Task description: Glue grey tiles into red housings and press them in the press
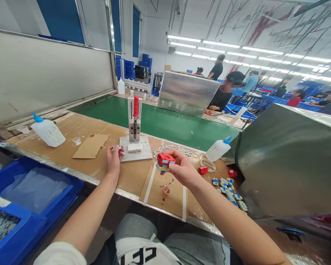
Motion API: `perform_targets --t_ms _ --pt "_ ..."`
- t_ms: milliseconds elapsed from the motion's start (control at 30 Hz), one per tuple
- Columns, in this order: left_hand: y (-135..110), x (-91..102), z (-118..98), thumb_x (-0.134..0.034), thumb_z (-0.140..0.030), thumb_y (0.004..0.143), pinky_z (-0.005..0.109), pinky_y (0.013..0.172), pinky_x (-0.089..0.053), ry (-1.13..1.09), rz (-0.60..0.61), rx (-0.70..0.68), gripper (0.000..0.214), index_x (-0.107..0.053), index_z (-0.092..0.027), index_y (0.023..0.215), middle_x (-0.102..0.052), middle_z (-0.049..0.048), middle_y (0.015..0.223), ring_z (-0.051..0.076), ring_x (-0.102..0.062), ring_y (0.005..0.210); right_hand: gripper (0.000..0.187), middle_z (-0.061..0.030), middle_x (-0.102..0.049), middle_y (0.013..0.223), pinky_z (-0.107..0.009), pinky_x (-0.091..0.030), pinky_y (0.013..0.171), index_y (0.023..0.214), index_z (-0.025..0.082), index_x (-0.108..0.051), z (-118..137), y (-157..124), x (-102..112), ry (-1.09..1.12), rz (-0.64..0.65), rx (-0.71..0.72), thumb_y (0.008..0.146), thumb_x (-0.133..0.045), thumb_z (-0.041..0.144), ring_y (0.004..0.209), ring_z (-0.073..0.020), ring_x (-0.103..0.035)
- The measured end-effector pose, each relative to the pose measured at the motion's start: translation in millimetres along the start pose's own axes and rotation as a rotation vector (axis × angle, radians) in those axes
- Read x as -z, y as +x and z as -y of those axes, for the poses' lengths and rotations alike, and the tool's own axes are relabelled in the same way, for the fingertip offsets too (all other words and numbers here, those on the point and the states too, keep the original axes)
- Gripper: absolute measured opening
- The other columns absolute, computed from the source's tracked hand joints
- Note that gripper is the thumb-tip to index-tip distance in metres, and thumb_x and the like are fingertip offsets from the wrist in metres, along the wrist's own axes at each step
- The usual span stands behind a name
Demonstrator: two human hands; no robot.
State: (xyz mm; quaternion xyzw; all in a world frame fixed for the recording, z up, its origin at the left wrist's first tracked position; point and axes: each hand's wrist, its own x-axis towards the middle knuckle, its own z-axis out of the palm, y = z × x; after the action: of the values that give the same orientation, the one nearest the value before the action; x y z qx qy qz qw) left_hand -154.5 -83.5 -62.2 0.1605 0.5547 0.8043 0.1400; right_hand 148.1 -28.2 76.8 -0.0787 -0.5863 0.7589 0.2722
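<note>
My right hand (182, 167) is closed on a small red block-shaped part (165, 159), with grey, yellow and blue showing on its underside. It is held above a cardboard sheet (149, 187) edged with white tape. My left hand (113, 158) is closed around a small red and white piece (120, 148), partly hidden by the fingers, at the left edge of the press base. The hand press (135, 121) has a red handle, and a white block (135, 147) lies on its base. A small cup (167, 189) with reddish contents rests on the cardboard.
Grey pieces (173, 149) lie behind my right hand. At right are a white-and-blue bottle (217, 149), a red part (203, 170) and several blue-and-grey blocks (228, 191). Another bottle (48, 131) leans at left. A green belt (160, 121) runs behind; blue bins (30, 217) stand lower left.
</note>
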Motion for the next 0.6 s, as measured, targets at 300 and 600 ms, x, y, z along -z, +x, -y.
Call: perform_targets --t_ms 300,600 --pt "1 -0.3 -1 -0.073 -0.059 0.079 0.019 0.047 -0.037 0.007 0.002 -0.013 0.048 -0.054 -0.021 0.1 -0.076 0.0012 0.082 0.009 -0.062 0.051 0.042 -0.0067 -0.07 0.11 -0.042 -0.066 0.085 0.11 0.028 -0.069 3 -18 7 -0.438 -0.122 0.376 0.08 -0.091 0.047 0.097 -0.0219 -0.072" --pt "0 -1.0 -3 -0.072 -0.056 0.081 0.018 0.047 -0.038 0.023 0.001 -0.024 0.044 -0.053 -0.021 0.099 -0.075 0.0005 0.079 0.009 -0.062 0.05 0.041 -0.0024 -0.072 0.094 -0.053 -0.07 0.096 0.108 0.039 -0.08 4 -59 42 -1.175 0.178 0.918 0.079 -0.084 0.01 0.109 -0.0337 -0.08"
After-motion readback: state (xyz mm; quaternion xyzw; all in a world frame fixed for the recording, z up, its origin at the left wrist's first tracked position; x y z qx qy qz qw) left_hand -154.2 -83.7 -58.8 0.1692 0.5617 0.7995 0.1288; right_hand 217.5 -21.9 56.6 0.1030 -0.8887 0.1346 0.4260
